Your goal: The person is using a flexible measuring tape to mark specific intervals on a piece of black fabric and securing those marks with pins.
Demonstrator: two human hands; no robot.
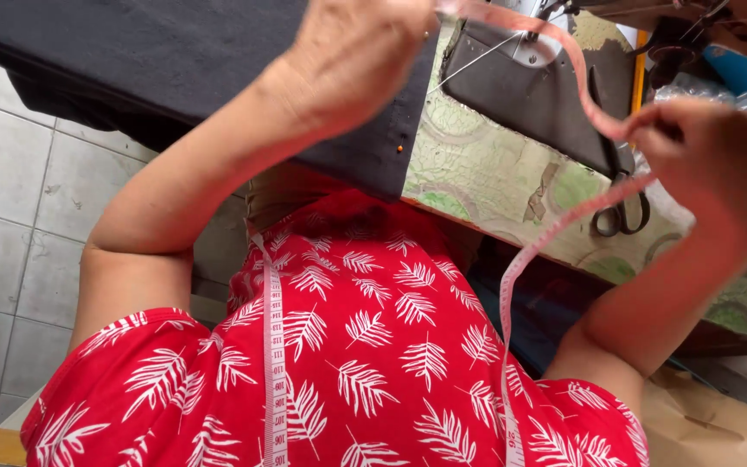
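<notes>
— Red leaf-print dress (365,363) nearest, then what?
— Black cloth (175,60) on the tabletop (477,173), scissors (620,203) beside it.
— And the hands?
— Well apart: left hand (356,52) and right hand (711,164) each pinch the pink measuring tape (585,99), which hangs down over the dress.

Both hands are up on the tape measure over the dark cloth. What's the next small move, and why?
Probably lower the tape measure onto the dark cloth: the left hand and right hand hold it raised above the table, off the cloth, its ends draped over the person's shoulders.
</notes>
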